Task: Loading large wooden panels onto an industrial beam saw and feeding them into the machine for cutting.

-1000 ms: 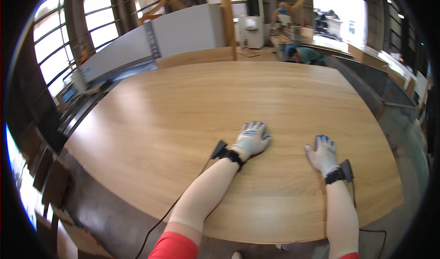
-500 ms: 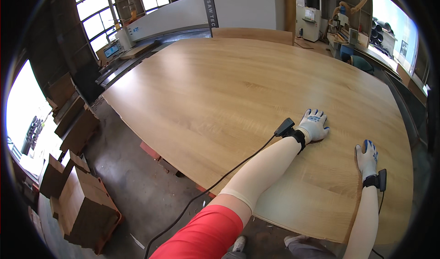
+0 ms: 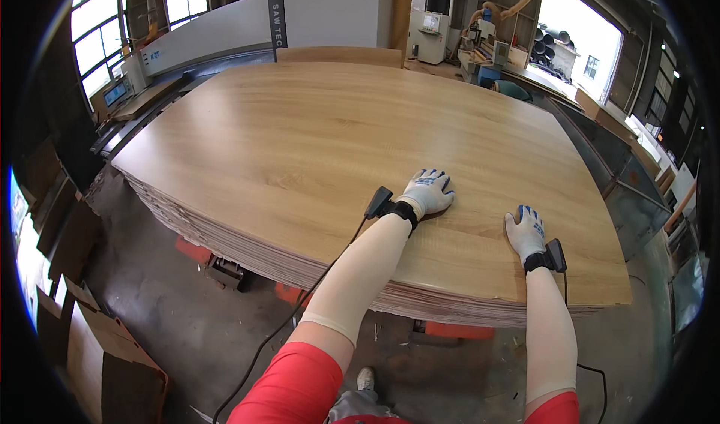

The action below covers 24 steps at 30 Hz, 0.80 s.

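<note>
My left hand point(image 3: 427, 192), in a white glove with blue fingertips, lies flat on a large wood-grain panel point(image 3: 315, 154), fingers spread. Farther right and a little nearer to me, my right hand point(image 3: 526, 231) in a matching glove also rests flat on the panel's surface. Neither hand holds anything. The panel tops a thick stack of thin sheets point(image 3: 247, 248), whose layered, slightly uneven edges show along the near and left sides. A black strap with a small device point(image 3: 380, 201) sits on my left wrist, and another device point(image 3: 556, 255) on my right.
Red supports point(image 3: 459, 329) show under the stack. Cardboard boxes point(image 3: 112, 356) stand on the floor at the lower left. A long white-and-grey machine point(image 3: 337, 15) spans the back, with a monitor point(image 3: 116, 92) at its left. Dark metal panels point(image 3: 634, 206) stand on the right. Cables trail from both wrists.
The view has swung right, so the scene sits farther left. The panel's near edge appears farther from me, and the layered stack beneath now shows. Both hands remain flat on the panel.
</note>
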Each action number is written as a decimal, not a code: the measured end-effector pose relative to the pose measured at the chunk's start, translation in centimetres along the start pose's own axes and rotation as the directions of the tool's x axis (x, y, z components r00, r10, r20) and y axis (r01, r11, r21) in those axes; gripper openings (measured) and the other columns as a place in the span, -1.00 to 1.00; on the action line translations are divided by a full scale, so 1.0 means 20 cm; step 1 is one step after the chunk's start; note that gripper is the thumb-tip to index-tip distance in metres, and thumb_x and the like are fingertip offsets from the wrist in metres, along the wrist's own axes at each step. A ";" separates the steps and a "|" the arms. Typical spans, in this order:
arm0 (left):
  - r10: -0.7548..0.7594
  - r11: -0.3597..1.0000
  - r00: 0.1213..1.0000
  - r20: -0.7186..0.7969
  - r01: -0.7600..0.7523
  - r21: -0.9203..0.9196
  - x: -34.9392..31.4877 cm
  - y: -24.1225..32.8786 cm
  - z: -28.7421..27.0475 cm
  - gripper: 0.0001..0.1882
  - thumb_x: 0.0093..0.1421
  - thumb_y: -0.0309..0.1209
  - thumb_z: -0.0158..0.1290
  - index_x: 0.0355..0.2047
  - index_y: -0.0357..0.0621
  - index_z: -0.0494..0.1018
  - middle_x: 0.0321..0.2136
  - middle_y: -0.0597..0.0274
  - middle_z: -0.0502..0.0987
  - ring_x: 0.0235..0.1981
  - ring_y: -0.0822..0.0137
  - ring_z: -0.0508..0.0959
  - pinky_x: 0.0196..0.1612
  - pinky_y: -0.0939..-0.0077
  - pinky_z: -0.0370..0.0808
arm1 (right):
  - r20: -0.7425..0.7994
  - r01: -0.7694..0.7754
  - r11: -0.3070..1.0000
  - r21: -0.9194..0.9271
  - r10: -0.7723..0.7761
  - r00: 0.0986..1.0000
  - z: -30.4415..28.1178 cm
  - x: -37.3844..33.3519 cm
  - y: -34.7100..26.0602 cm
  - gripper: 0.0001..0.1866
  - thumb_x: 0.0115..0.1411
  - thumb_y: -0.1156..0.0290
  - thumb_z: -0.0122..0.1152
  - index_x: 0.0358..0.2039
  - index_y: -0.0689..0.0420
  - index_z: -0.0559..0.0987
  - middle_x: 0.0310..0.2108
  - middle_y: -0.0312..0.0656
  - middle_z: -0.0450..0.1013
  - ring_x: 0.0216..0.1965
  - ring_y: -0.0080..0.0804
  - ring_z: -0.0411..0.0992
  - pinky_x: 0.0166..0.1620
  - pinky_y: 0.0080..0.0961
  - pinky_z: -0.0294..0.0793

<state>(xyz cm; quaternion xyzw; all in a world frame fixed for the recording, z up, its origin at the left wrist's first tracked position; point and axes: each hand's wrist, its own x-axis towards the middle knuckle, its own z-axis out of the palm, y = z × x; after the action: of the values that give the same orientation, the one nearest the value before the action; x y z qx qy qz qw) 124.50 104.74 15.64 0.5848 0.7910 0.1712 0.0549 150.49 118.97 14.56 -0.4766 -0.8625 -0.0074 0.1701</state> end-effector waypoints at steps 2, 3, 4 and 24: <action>-0.028 1.000 0.999 -0.026 0.029 0.008 -0.07 0.05 0.01 -0.32 0.35 0.04 -0.17 0.33 -0.11 0.28 0.41 0.08 0.18 0.46 0.09 0.07 0.49 0.24 -0.07 | -0.021 -0.002 1.000 0.017 0.002 1.000 0.00 -0.06 0.07 -0.39 0.28 -0.05 0.04 0.14 0.18 0.49 0.17 0.00 0.42 0.26 -0.07 0.28 0.34 -0.15 0.16; -0.056 0.998 0.997 -0.062 0.057 0.024 -0.09 0.09 0.00 -0.32 0.35 0.04 -0.17 0.34 -0.12 0.27 0.42 0.09 0.17 0.46 0.10 0.07 0.49 0.25 -0.08 | -0.029 -0.008 0.999 0.032 0.009 1.000 -0.02 -0.07 0.08 -0.39 0.27 -0.05 0.04 0.13 0.18 0.49 0.17 -0.02 0.42 0.26 -0.08 0.28 0.34 -0.14 0.16; -0.101 0.994 0.992 -0.069 0.104 0.038 -0.14 0.14 0.02 -0.30 0.35 0.06 -0.17 0.35 -0.13 0.25 0.42 0.11 0.16 0.47 0.11 0.05 0.49 0.25 -0.09 | -0.037 -0.014 0.999 0.050 0.016 0.999 -0.04 -0.08 0.10 -0.39 0.27 -0.05 0.05 0.12 0.18 0.49 0.16 -0.03 0.42 0.26 -0.08 0.28 0.34 -0.14 0.16; -0.554 0.467 0.693 0.462 0.718 -0.516 -3.87 -0.99 1.30 -0.36 0.30 -0.02 0.00 0.23 -0.21 0.37 0.20 -0.07 0.45 0.26 0.00 0.41 0.27 0.19 0.35 | 0.043 -0.034 0.996 0.080 0.030 0.999 0.09 -0.17 0.35 -0.43 0.43 0.04 -0.03 0.04 0.39 0.48 0.04 0.24 0.49 0.08 0.16 0.44 0.14 -0.21 0.40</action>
<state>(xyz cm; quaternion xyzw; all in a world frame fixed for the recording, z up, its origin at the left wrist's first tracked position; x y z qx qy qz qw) 137.92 31.96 -24.16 0.2004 0.8231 0.3381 0.4099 157.44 120.27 10.69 -0.4831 -0.8577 0.0399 0.1713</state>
